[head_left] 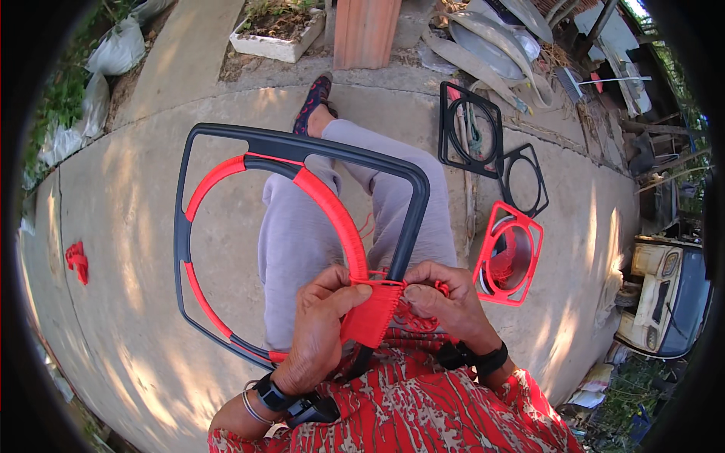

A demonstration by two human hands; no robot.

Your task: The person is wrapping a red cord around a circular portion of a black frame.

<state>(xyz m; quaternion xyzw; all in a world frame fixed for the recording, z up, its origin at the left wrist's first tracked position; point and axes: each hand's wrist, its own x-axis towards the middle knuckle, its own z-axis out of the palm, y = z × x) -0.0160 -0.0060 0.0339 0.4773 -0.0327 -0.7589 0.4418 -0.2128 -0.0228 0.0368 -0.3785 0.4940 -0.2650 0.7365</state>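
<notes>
A black frame (411,219) with a round inner ring rests across my lap, tilted. Red cord (328,208) is wound tightly around much of the ring, leaving black stretches bare. At the near right corner, a flat wrapped red panel (368,317) spans ring and outer bar. My left hand (321,313) pinches the wrapping at the panel's left edge, thumb on top. Opposite it, my right hand (445,302) has closed fingers on the red cord at the bar, with a loose bundle of cord (420,317) under the palm.
Two black frames (470,128) and a red-wrapped frame (507,253) lie on the concrete at my right. A red cord clump (77,261) is on the far left. A white planter (276,41) and wooden post (366,34) stand ahead. A vehicle (664,298) is at right.
</notes>
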